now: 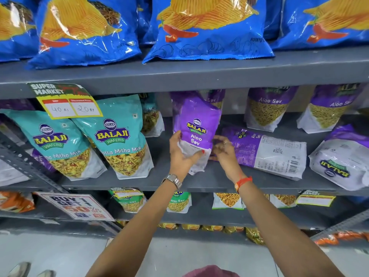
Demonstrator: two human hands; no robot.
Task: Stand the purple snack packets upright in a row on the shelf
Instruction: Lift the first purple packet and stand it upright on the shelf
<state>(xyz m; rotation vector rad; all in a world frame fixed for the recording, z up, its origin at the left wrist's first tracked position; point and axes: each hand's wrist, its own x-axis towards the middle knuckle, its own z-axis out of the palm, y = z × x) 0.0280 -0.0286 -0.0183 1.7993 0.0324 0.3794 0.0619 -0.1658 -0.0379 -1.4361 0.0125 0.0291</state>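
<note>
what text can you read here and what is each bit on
"BALAJI WAFERS Aloo Sev": held purple packet
"BALAJI WAFERS ... Mitha Mix": teal packets
"SUPER MARKET", "40 Rs", "20 Rs": price tag
"BUY 1 GET 1 50% OFF": lower shelf sign
"Aloo Sev": back purple packet
Fine print on the lying packet: too small to read

place: shop | evidence: price tag [68, 108]; stocked shelf [179, 74]; offer sign [77, 206]

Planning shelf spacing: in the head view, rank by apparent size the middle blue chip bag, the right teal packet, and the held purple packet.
1. Blue chip bag, largest, though cropped at the top.
2. Teal packet.
3. Held purple packet, in the left hand, partly covered.
Teal and purple look close; the wide lens makes that order unsure.
</note>
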